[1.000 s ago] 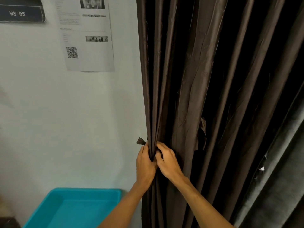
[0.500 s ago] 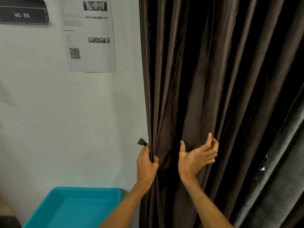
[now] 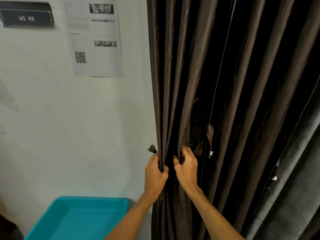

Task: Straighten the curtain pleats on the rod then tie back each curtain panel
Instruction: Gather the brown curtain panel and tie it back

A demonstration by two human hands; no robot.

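A dark brown curtain panel (image 3: 199, 70) hangs in long vertical pleats over the right half of the view. My left hand (image 3: 155, 172) grips the bunched pleats at the panel's left edge. A short end of a brown tie-back strip (image 3: 152, 148) sticks out just above that hand. My right hand (image 3: 186, 166) sits close beside it, fingers curled into the following pleat fold. A brown fabric loop (image 3: 209, 134) hangs from the curtain a little above and right of my right hand. The rod is out of view.
A teal plastic tub (image 3: 78, 219) stands low against the white wall left of the curtain. A printed sheet (image 3: 94, 37) and a black "WS 05" sign (image 3: 26, 14) hang on the wall. A grey curtain (image 3: 294, 187) hangs at the far right.
My right hand, open against the pleats half a second ago, has come back left and curled into a fold next to my left hand. My left hand kept its grip.
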